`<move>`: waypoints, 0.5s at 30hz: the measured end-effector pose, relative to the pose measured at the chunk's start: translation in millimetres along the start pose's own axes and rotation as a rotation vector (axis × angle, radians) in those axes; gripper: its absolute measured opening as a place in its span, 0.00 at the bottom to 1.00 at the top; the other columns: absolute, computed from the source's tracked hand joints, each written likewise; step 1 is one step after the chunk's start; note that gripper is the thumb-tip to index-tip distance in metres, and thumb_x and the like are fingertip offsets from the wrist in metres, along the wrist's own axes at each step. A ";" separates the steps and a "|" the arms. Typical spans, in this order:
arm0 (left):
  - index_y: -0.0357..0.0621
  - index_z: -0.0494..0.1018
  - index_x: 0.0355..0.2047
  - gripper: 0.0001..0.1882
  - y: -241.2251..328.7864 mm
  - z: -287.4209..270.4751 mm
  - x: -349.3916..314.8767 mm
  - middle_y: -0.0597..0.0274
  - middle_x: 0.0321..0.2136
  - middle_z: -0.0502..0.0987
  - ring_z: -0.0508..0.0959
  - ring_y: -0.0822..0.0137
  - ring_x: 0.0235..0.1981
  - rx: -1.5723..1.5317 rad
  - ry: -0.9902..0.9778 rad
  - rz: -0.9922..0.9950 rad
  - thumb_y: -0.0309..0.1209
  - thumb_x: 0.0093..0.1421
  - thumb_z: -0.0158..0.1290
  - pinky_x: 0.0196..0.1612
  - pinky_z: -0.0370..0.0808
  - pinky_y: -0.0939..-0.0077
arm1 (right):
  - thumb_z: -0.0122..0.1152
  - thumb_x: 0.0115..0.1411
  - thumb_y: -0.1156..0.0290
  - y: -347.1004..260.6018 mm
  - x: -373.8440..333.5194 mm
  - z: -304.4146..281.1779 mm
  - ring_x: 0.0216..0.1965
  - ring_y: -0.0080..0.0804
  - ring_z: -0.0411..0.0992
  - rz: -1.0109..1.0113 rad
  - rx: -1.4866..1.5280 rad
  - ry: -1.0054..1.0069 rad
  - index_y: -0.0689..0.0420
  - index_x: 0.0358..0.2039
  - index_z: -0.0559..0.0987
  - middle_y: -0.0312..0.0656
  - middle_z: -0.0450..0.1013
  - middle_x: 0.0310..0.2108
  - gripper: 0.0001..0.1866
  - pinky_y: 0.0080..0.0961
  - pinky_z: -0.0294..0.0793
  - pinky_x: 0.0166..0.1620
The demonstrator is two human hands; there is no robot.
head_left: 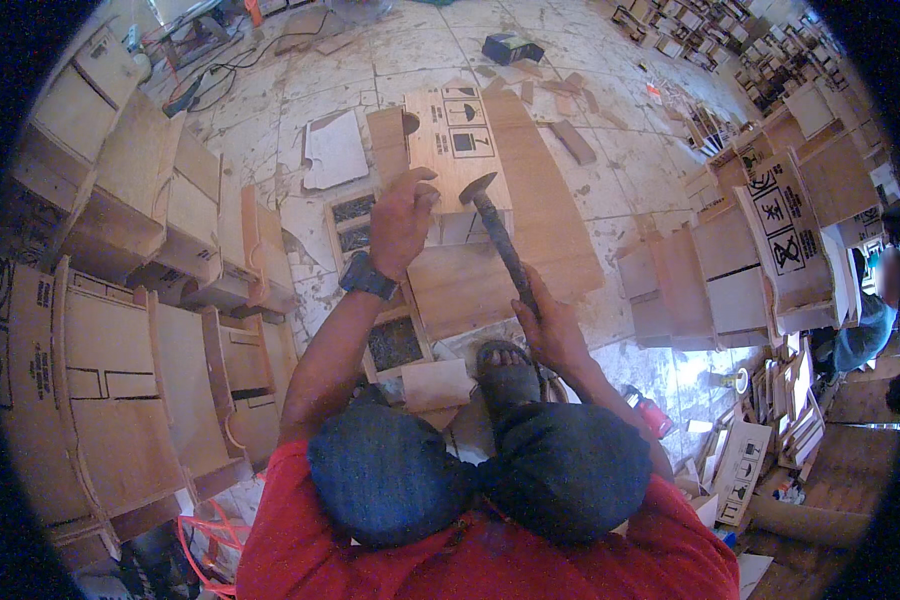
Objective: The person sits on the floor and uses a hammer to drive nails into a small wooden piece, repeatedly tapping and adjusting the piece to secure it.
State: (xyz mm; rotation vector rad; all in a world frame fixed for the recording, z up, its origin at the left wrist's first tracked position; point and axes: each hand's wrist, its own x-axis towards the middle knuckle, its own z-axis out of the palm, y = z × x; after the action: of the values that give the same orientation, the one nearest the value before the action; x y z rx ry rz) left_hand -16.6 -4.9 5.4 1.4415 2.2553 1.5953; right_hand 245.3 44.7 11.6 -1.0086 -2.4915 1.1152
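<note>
My right hand (pixel 555 330) is wrapped round the dark handle of a hammer (pixel 503 240), whose head is raised near the edge of a plywood box (pixel 432 135). The box carries printed black symbols on its top. Close to that same edge, my left hand (pixel 402 222) has its thumb and fingers pinched together; whatever is between them is too small to make out. A watch is on the left wrist. Under and beside the box lies a flat plywood panel (pixel 550 200). By my left forearm sits a wooden compartment tray (pixel 417 350) containing small dark pieces, perhaps nails.
Stacked plywood boxes (pixel 120 370) line the left side, with more boxes (pixel 730 260) on the right. Wood offcuts (pixel 572 143), a white sheet (pixel 336 152) and a dark carton (pixel 512 48) lie on the tiled floor. Another person (pixel 865 325) is at the far right.
</note>
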 end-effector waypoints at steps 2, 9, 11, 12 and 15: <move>0.46 0.71 0.43 0.13 1.7 -0.6 0.4 0.52 0.32 0.79 0.78 0.51 0.32 0.038 0.005 0.033 0.27 0.57 0.52 0.36 0.74 0.60 | 0.53 0.62 0.68 0.2 -0.3 0.2 0.24 0.51 0.73 0.002 0.002 -0.002 0.50 0.64 0.57 0.55 0.71 0.23 0.30 0.41 0.69 0.30; 0.47 0.72 0.43 0.12 4.2 4.6 1.1 0.54 0.31 0.78 0.77 0.51 0.34 0.211 -0.040 0.154 0.29 0.58 0.51 0.38 0.75 0.58 | 0.53 0.62 0.68 -0.5 0.3 0.1 0.29 0.55 0.75 -0.046 -0.003 0.010 0.51 0.64 0.57 0.59 0.73 0.27 0.31 0.41 0.71 0.33; 0.48 0.73 0.44 0.13 3.8 6.1 -3.2 0.55 0.31 0.78 0.77 0.52 0.35 0.205 -0.013 0.160 0.28 0.57 0.52 0.38 0.75 0.59 | 0.53 0.62 0.68 -2.7 1.5 -4.6 0.31 0.56 0.75 -0.058 -0.021 -0.002 0.52 0.64 0.57 0.60 0.73 0.29 0.31 0.42 0.71 0.34; 0.48 0.72 0.44 0.13 3.4 7.1 -5.0 0.55 0.31 0.79 0.77 0.52 0.36 0.157 0.008 0.130 0.27 0.56 0.53 0.39 0.75 0.59 | 0.53 0.62 0.68 -4.7 2.1 -7.7 0.33 0.57 0.75 -0.066 -0.035 -0.006 0.52 0.64 0.56 0.60 0.74 0.30 0.31 0.42 0.72 0.36; 0.48 0.72 0.44 0.15 1.3 10.2 -10.7 0.56 0.31 0.79 0.77 0.53 0.37 0.061 0.060 0.059 0.25 0.55 0.54 0.40 0.75 0.61 | 0.53 0.62 0.68 -13.0 4.4 -16.9 0.39 0.56 0.75 -0.100 -0.081 -0.034 0.53 0.65 0.56 0.60 0.74 0.34 0.31 0.42 0.72 0.40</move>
State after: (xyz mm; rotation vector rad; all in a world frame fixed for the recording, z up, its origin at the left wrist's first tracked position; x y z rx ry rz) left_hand -4.6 -4.7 -3.3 1.5082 2.3350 1.6207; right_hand 243.4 51.1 32.4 -0.8819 -2.6015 1.0184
